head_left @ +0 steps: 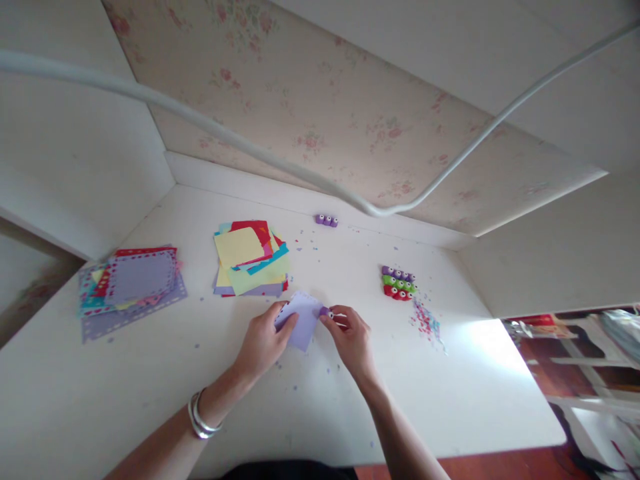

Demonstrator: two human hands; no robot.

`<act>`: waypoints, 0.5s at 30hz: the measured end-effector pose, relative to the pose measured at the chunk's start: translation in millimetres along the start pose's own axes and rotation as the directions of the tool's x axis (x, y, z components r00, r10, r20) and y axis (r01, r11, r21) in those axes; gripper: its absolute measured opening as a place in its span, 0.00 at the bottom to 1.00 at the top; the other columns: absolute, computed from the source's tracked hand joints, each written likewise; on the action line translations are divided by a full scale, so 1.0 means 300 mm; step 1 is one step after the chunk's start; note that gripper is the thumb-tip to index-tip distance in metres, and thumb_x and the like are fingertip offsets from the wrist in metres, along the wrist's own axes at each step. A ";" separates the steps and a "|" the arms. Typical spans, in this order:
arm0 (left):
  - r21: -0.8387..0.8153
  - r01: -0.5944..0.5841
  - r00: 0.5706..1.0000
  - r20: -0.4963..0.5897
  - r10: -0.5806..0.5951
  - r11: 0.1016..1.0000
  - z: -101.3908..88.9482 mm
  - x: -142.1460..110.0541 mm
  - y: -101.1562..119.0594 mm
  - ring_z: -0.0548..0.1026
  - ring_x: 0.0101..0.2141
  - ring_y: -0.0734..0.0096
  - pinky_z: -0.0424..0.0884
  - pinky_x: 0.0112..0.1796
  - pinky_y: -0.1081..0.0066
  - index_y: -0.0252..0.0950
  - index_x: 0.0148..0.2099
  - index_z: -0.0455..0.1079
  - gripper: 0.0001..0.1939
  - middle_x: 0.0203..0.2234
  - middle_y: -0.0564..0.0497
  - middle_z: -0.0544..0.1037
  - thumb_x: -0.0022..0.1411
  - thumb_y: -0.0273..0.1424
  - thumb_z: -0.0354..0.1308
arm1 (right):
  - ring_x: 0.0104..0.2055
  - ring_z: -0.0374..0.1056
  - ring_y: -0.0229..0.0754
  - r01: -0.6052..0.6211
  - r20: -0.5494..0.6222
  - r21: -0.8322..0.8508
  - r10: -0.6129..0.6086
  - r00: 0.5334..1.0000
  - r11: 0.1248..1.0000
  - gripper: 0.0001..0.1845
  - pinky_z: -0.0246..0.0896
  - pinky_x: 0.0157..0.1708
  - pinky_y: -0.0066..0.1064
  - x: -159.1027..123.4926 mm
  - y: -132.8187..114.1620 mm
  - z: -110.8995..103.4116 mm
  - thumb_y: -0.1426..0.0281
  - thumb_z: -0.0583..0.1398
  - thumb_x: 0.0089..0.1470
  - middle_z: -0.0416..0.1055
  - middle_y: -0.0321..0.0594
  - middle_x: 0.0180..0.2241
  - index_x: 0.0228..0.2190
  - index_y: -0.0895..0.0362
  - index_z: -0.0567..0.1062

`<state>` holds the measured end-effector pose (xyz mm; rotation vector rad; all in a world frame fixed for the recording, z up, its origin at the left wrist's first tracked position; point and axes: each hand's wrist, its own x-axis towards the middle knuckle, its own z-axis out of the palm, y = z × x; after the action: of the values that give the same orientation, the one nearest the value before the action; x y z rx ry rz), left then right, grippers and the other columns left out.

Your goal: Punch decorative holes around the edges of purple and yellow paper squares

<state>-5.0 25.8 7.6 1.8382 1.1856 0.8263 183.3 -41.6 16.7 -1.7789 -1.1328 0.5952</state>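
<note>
A sheet of lilac paper (303, 325) is pinched between the thumb and fingers of my left hand (267, 333), just above the table. Small punched holes run along its upper left edge. My right hand (350, 331) grips a small purple paper punch (326, 311) at the sheet's right edge. Whether the paper sits in the punch's slot cannot be made out. Beyond the sheet lies a stack of uncut coloured paper (243, 248). To the left is a pile of paper with punched borders (143, 277).
Rows of purple, green and red punches (399, 283) stand at the right, beside a scatter of paper bits (427, 323). Several purple punches (327, 220) sit near the back wall. A white cable (380, 211) hangs across the view. The white table (165, 380) carries stray paper bits.
</note>
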 end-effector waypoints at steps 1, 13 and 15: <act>0.000 -0.008 1.000 0.006 0.008 1.000 0.000 -0.001 0.000 0.81 0.36 0.66 0.74 0.37 0.72 0.39 0.47 0.70 0.12 0.37 0.51 0.82 0.65 0.38 0.55 | 0.33 0.76 0.43 0.013 -0.001 0.000 -0.013 1.000 1.000 0.14 0.75 0.32 0.33 0.002 0.001 0.002 0.58 0.65 0.52 0.76 0.40 0.35 0.34 0.55 0.75; -0.122 0.097 0.995 0.036 -0.093 0.988 0.003 -0.008 0.009 0.81 0.30 0.69 0.76 0.29 0.75 0.39 0.46 0.70 0.14 0.35 0.53 0.81 0.64 0.41 0.56 | 0.32 0.75 0.41 0.038 -0.005 -0.024 -0.038 0.999 0.999 0.11 0.74 0.33 0.33 0.013 0.011 0.011 0.61 0.65 0.52 0.75 0.38 0.34 0.35 0.54 0.76; -0.107 0.114 0.993 0.025 -0.112 0.988 0.002 -0.004 0.007 0.81 0.30 0.68 0.76 0.28 0.75 0.38 0.46 0.70 0.15 0.35 0.52 0.81 0.63 0.42 0.56 | 0.34 0.75 0.41 0.071 0.014 -0.016 -0.071 0.997 0.997 0.10 0.74 0.35 0.33 0.010 0.006 0.009 0.61 0.65 0.53 0.75 0.38 0.35 0.35 0.54 0.76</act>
<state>-4.1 23.9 9.1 1.6716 1.1982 0.7916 183.4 -38.2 14.2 -1.7434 -1.2076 0.5575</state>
